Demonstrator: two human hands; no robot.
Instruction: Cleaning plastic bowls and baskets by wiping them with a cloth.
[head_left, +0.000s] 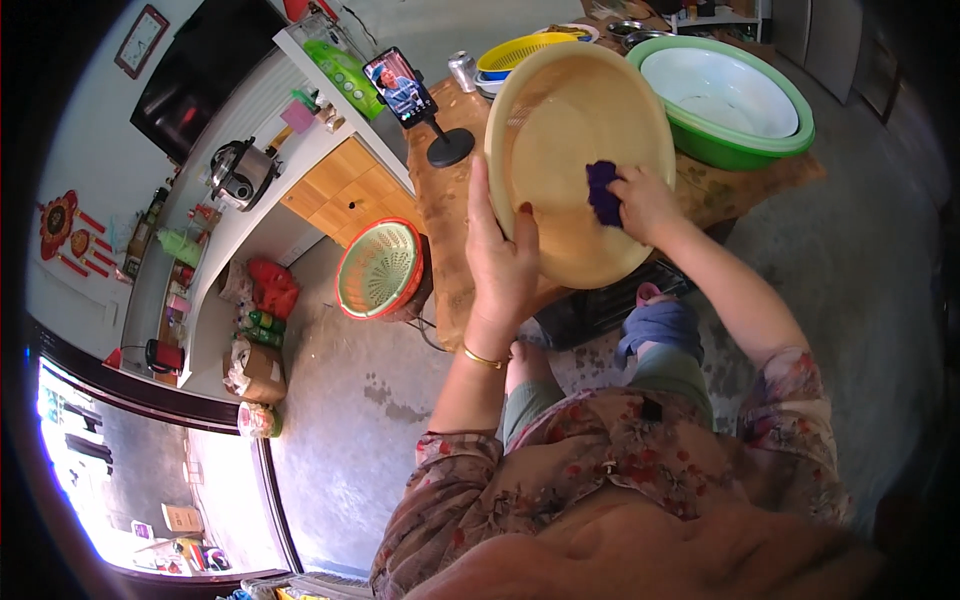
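Observation:
A yellow plastic basin is tilted up on its side above the near part of the table, its inside facing me. My left hand grips its left rim, thumb over the edge and the other fingers along the outside. In my right hand is a bunched dark purple cloth, pressed to the lower right of the basin's inner wall. Just behind on the right, a white basin sits nested in a green plastic basin.
On the brown-covered table stand a phone on a round-based holder, a drink can and a yellow colander. Left of the table is a green and red plastic basket. A pressure cooker stands on the counter.

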